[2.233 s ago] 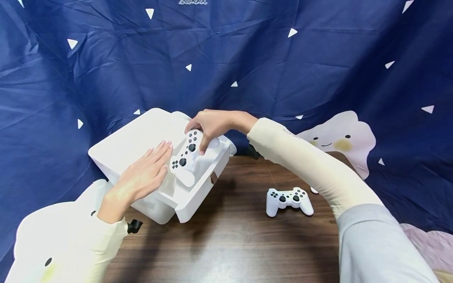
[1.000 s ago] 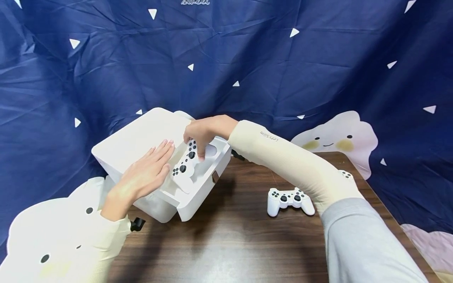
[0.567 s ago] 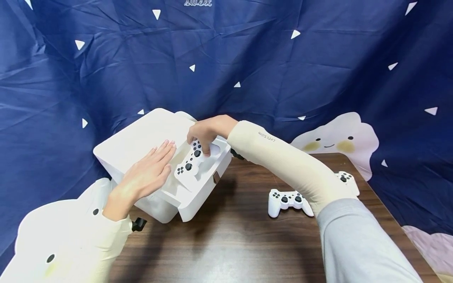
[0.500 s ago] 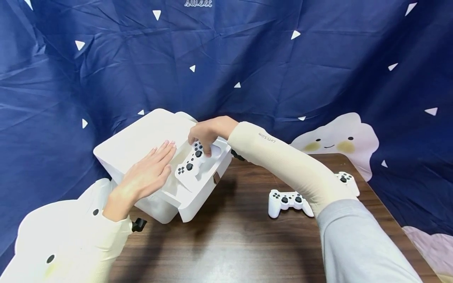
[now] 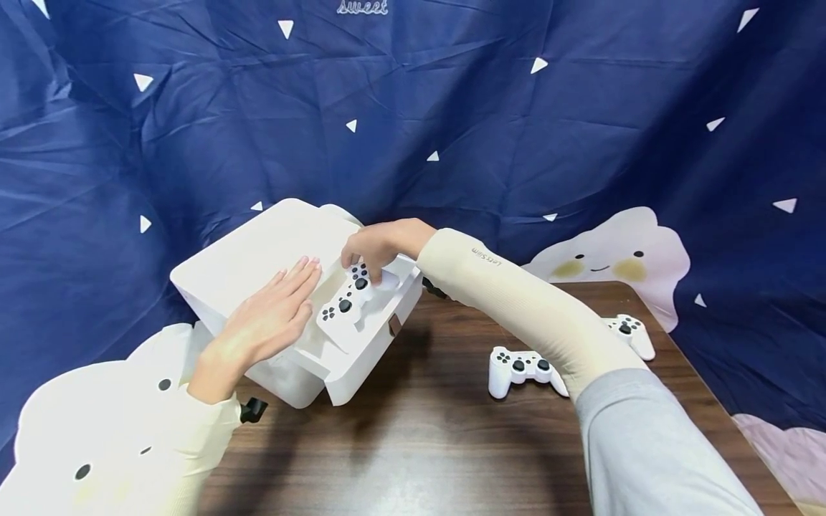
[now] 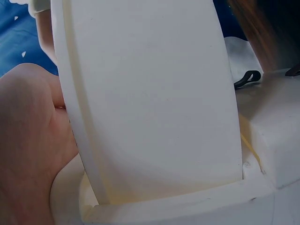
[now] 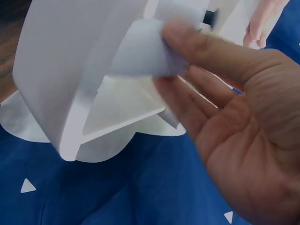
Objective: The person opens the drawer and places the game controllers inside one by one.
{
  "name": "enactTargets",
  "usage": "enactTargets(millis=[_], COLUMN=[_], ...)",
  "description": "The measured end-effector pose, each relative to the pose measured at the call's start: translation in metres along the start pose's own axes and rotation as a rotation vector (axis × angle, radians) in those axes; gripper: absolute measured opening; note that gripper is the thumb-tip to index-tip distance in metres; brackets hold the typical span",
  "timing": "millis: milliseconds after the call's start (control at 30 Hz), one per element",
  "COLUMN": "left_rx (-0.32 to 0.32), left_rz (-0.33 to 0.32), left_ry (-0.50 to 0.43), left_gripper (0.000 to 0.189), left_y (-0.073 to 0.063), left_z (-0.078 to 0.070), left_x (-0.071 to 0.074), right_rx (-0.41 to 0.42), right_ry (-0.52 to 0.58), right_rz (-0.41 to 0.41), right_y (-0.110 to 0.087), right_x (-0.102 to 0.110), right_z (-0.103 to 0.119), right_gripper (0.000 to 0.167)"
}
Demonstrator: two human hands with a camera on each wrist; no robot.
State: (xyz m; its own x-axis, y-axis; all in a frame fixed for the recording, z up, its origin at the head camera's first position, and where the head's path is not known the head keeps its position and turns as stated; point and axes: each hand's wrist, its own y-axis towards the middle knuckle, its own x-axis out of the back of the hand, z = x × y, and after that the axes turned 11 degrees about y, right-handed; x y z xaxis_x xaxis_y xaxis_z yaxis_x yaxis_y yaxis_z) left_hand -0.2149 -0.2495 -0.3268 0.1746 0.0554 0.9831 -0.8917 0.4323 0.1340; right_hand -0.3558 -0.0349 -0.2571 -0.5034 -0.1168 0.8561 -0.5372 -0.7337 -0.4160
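Observation:
A white game controller [image 5: 351,295] with black sticks and buttons lies tilted inside the pulled-out drawer [image 5: 405,304] of a white box. My right hand [image 5: 377,247] reaches down into that drawer, thumb and fingers around the controller's far end. In the right wrist view the blurred thumb and fingers pinch the white controller handle [image 7: 140,51]. With fingers straight and together, my left hand [image 5: 264,315] lies over the box [image 5: 264,244], along its top edge beside the drawer.
Two more white controllers rest on the dark wooden table [image 5: 439,444]: one in the middle right [image 5: 525,367], another near the right edge [image 5: 632,333], both partly behind the right forearm. A brown tab [image 5: 395,325] marks the drawer front. A blue cloth [image 5: 452,93] hangs behind.
My right hand has lowered the controller from above the drawer down into it. The right forearm dropped, uncovering the controller near the right table edge. The left hand stays put.

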Motion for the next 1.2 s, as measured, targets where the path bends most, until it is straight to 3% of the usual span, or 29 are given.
enactTargets(millis=[167, 633, 867, 1200], left_rx=[0.006, 0.020, 0.024, 0.010], left_rz=[0.006, 0.005, 0.012, 0.010], left_ry=[0.007, -0.004, 0.001, 0.016], left_gripper=[0.061, 0.061, 0.061, 0.062], left_y=[-0.001, -0.002, -0.002, -0.002], left_z=[-0.002, -0.005, -0.005, -0.004], left_x=[0.001, 0.001, 0.001, 0.000], right_rx=[0.069, 0.145, 0.201, 0.271], right_ry=[0.091, 0.113, 0.133, 0.214], right_rz=[-0.028, -0.126, -0.204, -0.254], right_y=[-0.002, -0.015, -0.031, -0.071], right_x=[0.003, -0.003, -0.006, -0.018], right_z=[-0.004, -0.011, -0.025, -0.048], right_gripper=[0.052, 0.009, 0.014, 0.015])
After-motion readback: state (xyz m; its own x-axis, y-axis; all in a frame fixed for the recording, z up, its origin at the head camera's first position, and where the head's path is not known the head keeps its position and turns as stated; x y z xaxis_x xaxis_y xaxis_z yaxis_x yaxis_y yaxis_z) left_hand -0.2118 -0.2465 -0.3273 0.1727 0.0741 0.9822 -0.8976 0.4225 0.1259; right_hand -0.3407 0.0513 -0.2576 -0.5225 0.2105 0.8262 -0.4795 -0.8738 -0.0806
